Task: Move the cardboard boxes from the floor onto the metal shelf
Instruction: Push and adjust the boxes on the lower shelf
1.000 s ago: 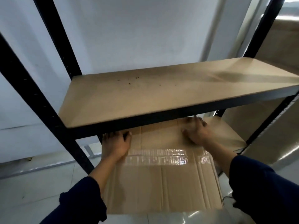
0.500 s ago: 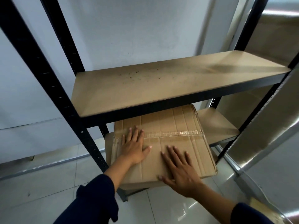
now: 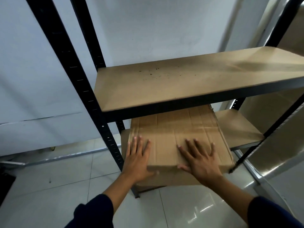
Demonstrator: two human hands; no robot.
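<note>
While the frame upright (image 3: 92, 102) at the left stands clear of both hands, I note the left hand (image 3: 137, 159) next to it, fingers straight and spread, palm flat on the top face of the cardboard box (image 3: 177, 137) near its left front corner, the thumb lying along the front edge. I judge this a pushing contact, not a grip: the flat palm lets the box slide on the board. The box sits on the lower shelf board (image 3: 236, 129), its rear part tucked beneath the upper shelf board (image 3: 181, 79), its front edge overhanging the shelf front, so I judge it not fully seated. The box occupies the left portion of the lower board; bare board shows to its right, probably room for another. The right hand (image 3: 200, 160) lies likewise flat and spread on the box top toward the right front corner, thumb at the edge. Two hands set apart should keep the box square as it goes in. The upper board carries only scattered dark specks. Farther right, a tall brown surface (image 3: 279, 145) stands beside the rack; I cannot tell what it is
</note>
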